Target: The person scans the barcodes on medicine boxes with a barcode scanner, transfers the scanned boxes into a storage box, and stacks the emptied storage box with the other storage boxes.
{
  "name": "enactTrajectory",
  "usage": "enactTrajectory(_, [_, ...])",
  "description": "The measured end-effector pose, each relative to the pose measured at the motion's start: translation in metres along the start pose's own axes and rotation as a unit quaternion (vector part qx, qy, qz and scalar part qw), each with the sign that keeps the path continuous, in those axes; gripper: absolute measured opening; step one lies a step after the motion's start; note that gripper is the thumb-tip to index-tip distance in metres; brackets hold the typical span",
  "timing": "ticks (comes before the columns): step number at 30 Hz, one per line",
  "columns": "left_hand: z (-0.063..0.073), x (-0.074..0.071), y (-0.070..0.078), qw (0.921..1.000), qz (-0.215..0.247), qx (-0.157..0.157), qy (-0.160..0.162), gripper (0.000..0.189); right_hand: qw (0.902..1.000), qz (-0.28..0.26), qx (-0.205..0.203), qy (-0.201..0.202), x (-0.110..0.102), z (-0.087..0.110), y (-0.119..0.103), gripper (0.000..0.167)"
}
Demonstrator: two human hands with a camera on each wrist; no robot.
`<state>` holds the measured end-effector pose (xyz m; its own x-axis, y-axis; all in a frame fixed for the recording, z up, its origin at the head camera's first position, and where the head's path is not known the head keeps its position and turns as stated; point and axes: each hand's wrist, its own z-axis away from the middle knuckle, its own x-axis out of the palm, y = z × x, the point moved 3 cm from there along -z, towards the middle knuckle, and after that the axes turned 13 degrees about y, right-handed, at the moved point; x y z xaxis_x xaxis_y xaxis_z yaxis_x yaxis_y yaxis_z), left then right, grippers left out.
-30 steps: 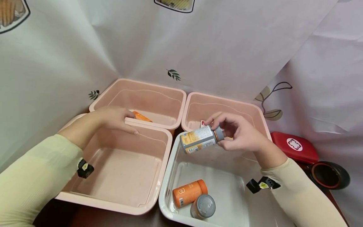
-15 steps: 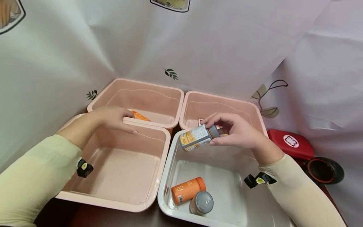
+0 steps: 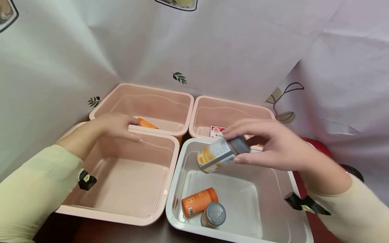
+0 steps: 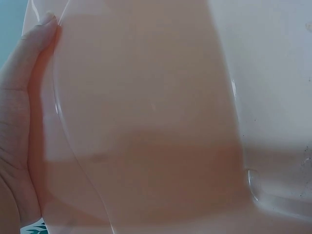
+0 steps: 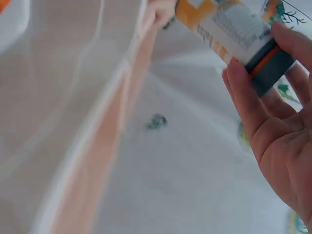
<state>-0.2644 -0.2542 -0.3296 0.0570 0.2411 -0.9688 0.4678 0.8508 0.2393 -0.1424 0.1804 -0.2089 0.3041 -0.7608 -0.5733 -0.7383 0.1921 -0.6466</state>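
Observation:
My right hand (image 3: pixel 273 145) grips a pill bottle (image 3: pixel 215 155) by its grey cap end, thumb on one side and fingers on the other. The bottle has a yellow and white label and tilts down to the left over the white bin (image 3: pixel 175 179). Inside that bin lie an orange bottle (image 3: pixel 199 202) on its side and a grey-lidded bottle (image 3: pixel 215 214) against it. My left hand (image 3: pixel 117 126) holds the far rim of the front left pink bin (image 3: pixel 130 189). Its thumb (image 4: pixel 31 46) lies along the inner wall, while the other fingers are mostly hidden over the rim.
Behind stand two more pink bins. The back left bin (image 3: pixel 152 103) contains an orange object (image 3: pixel 147 123); a red and white box (image 3: pixel 216 131) sits in the back right bin (image 3: pixel 228 111). A red case (image 3: pixel 316 146) is at the right, partly behind my arm. Printed sheeting hangs behind.
My right hand has moved right and nearer with the pill bottle, uncovering more of the red and white box. The left hand keeps its hold on the rim. The view has shifted slightly.

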Motion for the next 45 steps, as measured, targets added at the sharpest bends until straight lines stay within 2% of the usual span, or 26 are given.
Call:
enactTrajectory(3, [-0.001,0.0,0.001,1.0,0.0,0.0,0.0,0.069,0.998,0.058,-0.024,0.006,-0.024,0.008,-0.015,0.059])
enactTrajectory(6, [-0.001,-0.001,0.001,1.0,0.001,-0.003,0.0,0.067,0.9929,0.108,-0.03,0.041,-0.05,0.022,-0.024,0.062])
enactTrajectory(8, [0.0,-0.001,0.002,1.0,0.0,-0.002,0.0,0.066,0.9875,0.139,-0.013,0.074,-0.068,0.034,-0.028,0.064])
enactTrajectory(10, [-0.001,-0.001,0.002,1.0,-0.001,0.002,0.001,0.067,0.9787,0.165,0.029,0.118,-0.084,0.048,-0.029,0.065])
enactTrajectory(14, [0.0,-0.001,0.003,1.0,-0.001,0.007,0.002,0.069,0.9498,0.206,0.111,0.208,-0.114,0.073,-0.023,0.062])
enactTrajectory(16, [0.0,0.0,0.003,1.0,-0.001,0.006,0.004,0.069,0.9307,0.229,0.142,0.248,-0.127,0.086,-0.016,0.06])
enactTrajectory(21, [0.001,0.0,0.003,1.0,-0.002,0.003,0.006,0.07,0.8894,0.272,0.202,0.307,-0.148,0.122,0.007,0.055])
enactTrajectory(23, [0.001,0.0,0.004,1.0,-0.003,0.002,0.007,0.071,0.8749,0.298,0.22,0.312,-0.152,0.136,0.013,0.055])
enactTrajectory(28, [0.001,0.0,0.004,1.0,-0.003,0.001,0.008,0.07,0.8474,0.347,0.25,0.315,-0.159,0.163,0.025,0.061])
enactTrajectory(32, [0.001,0.0,0.004,1.0,-0.003,0.002,0.008,0.07,0.831,0.386,0.26,0.305,-0.159,0.181,0.036,0.031])
enactTrajectory(33, [0.001,0.0,0.004,1.0,-0.002,0.002,0.008,0.07,0.8279,0.394,0.265,0.298,-0.159,0.185,0.04,0.029])
enactTrajectory(35, [0.0,0.0,0.004,1.0,-0.001,0.001,0.007,0.071,0.8238,0.4,0.288,0.28,-0.157,0.194,0.048,0.042])
enactTrajectory(40, [0.0,0.001,0.003,1.0,0.0,0.001,0.005,0.072,0.804,0.419,0.361,0.218,-0.156,0.21,0.064,0.053])
enactTrajectory(45, [0.0,0.001,0.003,1.0,-0.004,0.003,0.004,0.071,0.7852,0.442,0.404,0.158,-0.156,0.216,0.073,0.06])
